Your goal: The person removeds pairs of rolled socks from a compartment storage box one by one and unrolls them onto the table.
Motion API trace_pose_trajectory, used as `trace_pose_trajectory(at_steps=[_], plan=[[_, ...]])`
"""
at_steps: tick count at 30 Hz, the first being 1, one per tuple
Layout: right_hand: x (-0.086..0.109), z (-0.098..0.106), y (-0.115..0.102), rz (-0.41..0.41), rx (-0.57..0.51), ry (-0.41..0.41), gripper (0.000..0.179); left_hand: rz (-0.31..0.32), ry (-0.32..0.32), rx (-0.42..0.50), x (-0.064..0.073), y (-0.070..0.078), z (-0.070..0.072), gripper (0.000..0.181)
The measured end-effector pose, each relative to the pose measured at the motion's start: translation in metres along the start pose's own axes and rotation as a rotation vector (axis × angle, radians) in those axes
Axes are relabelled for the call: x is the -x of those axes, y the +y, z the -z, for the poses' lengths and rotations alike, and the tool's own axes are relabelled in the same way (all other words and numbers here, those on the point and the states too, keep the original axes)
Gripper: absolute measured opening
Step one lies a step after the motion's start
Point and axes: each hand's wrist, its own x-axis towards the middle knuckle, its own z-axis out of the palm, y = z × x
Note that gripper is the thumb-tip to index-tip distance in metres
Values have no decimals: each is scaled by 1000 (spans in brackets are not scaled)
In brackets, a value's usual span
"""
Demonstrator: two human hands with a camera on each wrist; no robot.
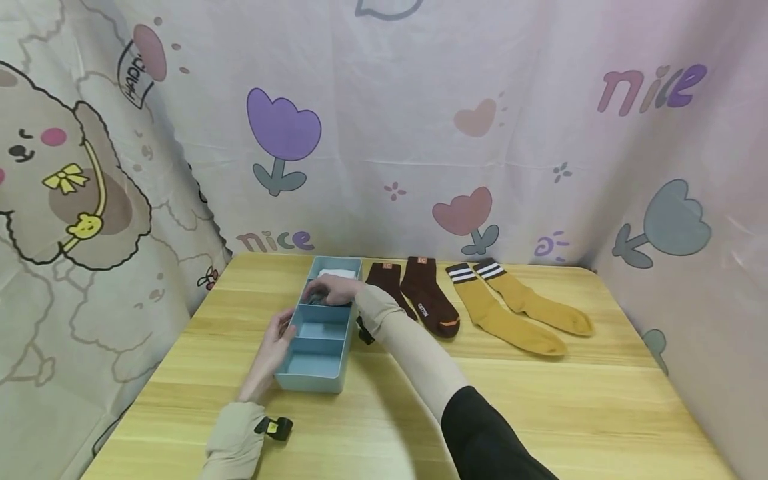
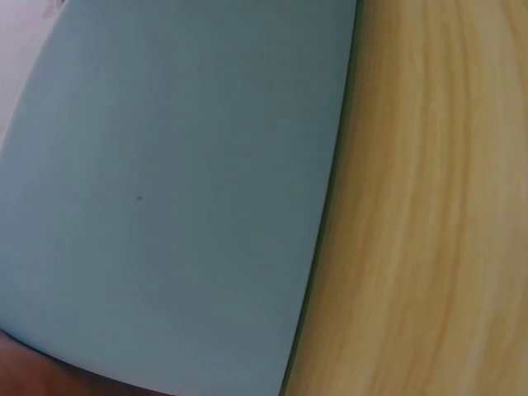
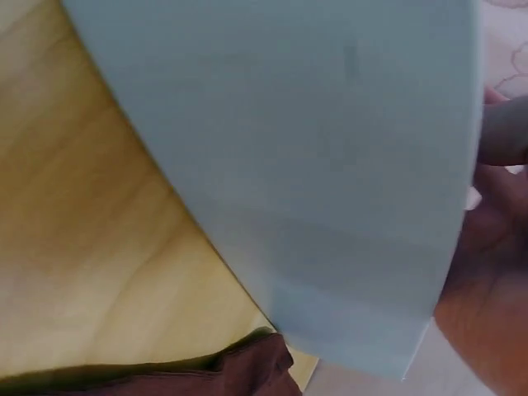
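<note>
A long blue-grey divided storage box (image 1: 315, 383) stands on the table, its compartments in a row running away from me. My left hand (image 1: 277, 340) holds the box's left wall, thumb and fingertips at the rim. Reaching across from the right, my right hand (image 1: 334, 289) has its curled fingers down in the second compartment from the back, on a dark grey-green cloth bundle (image 1: 317, 299) that they partly hide. Something white and folded (image 1: 337, 273) lies in the back compartment. Both wrist views are filled mostly by the box's outer walls.
Right of the box lie a pair of dark brown socks (image 1: 425, 293), partly behind my right arm, and a pair of mustard socks (image 1: 510, 320) with striped cuffs. The wooden table (image 1: 570, 413) ends at a printed curtain (image 1: 372, 120) behind and at the sides.
</note>
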Motion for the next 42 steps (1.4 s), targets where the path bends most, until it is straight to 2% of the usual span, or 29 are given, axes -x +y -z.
trace_pose_trajectory(at_steps=[7, 11, 15, 19, 23, 30, 32, 38, 42], plan=[[16, -1, 2, 43, -98, 279, 36, -6, 18, 0, -2, 1, -3, 47], [27, -2, 5, 79, -224, 425, 33, 2, 33, -6, -3, 1, -2, 48], [45, -5, 0, 82, -364, 518, 30, 8, 27, -19, -4, 1, 0, 48], [67, -14, -7, 98, -394, 534, 30, 7, 34, -31, -6, 1, 4, 48], [91, -24, -9, 122, -380, 507, 29, -3, 33, -43, -8, 1, 7, 48], [141, -43, -4, 214, -386, 498, 26, -32, 20, -66, -7, 0, 10, 47], [156, -49, -1, 219, -377, 504, 26, -47, 20, -83, -5, 0, 11, 46], [198, -63, 8, 203, -356, 512, 23, -132, 39, -197, 5, 10, 15, 49], [218, -71, 15, 187, -323, 526, 20, -224, 89, -221, 11, 25, 8, 46]])
